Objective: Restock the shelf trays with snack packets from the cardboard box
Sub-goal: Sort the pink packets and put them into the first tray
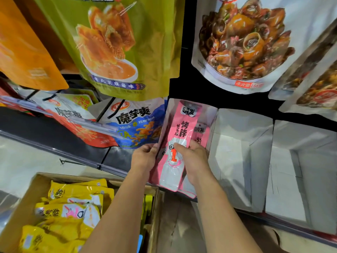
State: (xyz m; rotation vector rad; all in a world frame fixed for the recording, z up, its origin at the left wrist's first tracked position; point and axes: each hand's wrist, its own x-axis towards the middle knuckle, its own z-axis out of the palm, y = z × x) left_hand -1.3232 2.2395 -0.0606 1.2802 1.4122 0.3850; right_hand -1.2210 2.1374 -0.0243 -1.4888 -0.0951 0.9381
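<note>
My left hand (144,157) grips the tray (170,114) by its left wall. My right hand (193,161) pinches the pink packet (179,128) lying in the tray, thumb across its front. I'd slide it back flat, label up. It reads 烤脖 and a big 1. The blue packet (140,125) left of the tray reads 魔芋爽.

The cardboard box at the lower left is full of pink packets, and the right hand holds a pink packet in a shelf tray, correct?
Not quite: the head view shows the cardboard box holds yellow packets, not pink. The right hand does hold a pink packet in the white shelf tray.
</note>
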